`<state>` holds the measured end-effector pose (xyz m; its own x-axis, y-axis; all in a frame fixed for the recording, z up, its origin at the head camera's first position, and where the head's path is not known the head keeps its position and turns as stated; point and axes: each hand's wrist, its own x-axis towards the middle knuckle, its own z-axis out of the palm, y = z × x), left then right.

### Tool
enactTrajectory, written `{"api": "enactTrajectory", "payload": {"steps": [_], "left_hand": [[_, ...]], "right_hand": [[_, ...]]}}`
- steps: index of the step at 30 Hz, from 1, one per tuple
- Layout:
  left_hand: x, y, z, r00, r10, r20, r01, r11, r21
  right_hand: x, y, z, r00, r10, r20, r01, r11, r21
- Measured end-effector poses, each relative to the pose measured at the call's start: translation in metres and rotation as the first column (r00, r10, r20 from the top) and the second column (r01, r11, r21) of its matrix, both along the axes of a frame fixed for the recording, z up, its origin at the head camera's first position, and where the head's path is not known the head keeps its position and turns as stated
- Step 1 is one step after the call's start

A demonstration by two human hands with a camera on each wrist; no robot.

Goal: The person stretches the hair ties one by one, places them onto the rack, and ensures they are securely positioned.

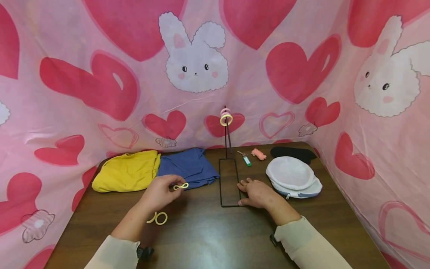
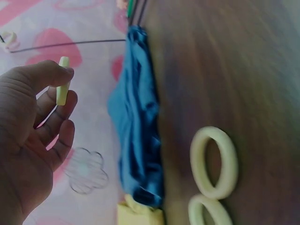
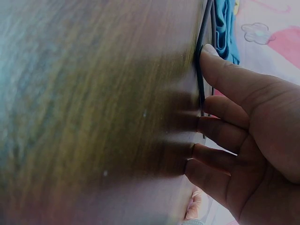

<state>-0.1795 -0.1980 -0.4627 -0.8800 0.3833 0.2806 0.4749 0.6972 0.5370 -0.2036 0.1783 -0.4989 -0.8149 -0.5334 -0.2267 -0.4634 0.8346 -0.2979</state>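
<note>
My left hand (image 1: 160, 192) pinches a small pale yellow piece (image 1: 181, 186) between thumb and fingertips; from above it looks like a figure-eight of two loops, and the left wrist view shows it edge-on. Below that hand, two pale yellow rings (image 2: 231, 161) lie side by side on the table, one partly hidden in the head view. My right hand (image 1: 258, 193) rests at the right side of a black wire stand (image 1: 220, 186), its thumb touching the base wire and its fingertips on the table. High on the stand hang a yellow ring (image 1: 226, 124) and a pink ring (image 1: 225, 110).
Yellow cloth (image 1: 125, 172) and folded blue cloth (image 1: 188, 166) lie left of the stand. To its right are a key with a green tag (image 1: 246, 160), a pink cord bundle (image 1: 258, 154), a black item (image 1: 293, 153) and a white zip bag (image 1: 290, 173). Printed fabric surrounds the table.
</note>
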Motion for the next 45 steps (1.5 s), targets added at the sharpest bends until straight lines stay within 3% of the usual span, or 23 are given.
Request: {"api": "enactTrajectory", "payload": {"steps": [9,14,21,28,34,42,45], "left_hand": [[-0.002,0.026,0.033,0.995,-0.062,-0.077,0.062,0.998,-0.003],[-0.002,0.041,0.051,0.985,-0.094,-0.145,0.093,0.996,-0.017],[-0.002,0.062,0.080,0.968,-0.147,-0.205,0.157,0.987,0.034],[-0.005,0.081,0.104,0.918,-0.220,-0.331,0.256,0.964,0.069],[-0.003,0.092,0.120,0.895,-0.251,-0.369,0.304,0.948,0.094],[0.003,0.103,0.136,0.815,-0.312,-0.488,0.425,0.894,0.138],[0.004,0.108,0.140,0.795,-0.327,-0.511,0.451,0.882,0.136]], "right_hand": [[0.000,-0.001,0.000,1.000,0.002,-0.013,-0.002,1.000,0.010],[0.000,0.000,0.000,1.000,0.008,-0.013,-0.008,1.000,-0.002],[0.000,0.001,0.000,1.000,0.009,-0.016,-0.008,1.000,0.006],[0.000,0.001,-0.001,1.000,0.013,-0.008,-0.013,1.000,0.001],[0.000,0.000,-0.001,1.000,0.009,-0.011,-0.009,1.000,-0.008],[0.001,0.000,0.000,1.000,0.008,-0.009,-0.008,1.000,-0.004],[0.001,0.001,0.000,1.000,0.006,-0.008,-0.006,1.000,-0.008]]}}
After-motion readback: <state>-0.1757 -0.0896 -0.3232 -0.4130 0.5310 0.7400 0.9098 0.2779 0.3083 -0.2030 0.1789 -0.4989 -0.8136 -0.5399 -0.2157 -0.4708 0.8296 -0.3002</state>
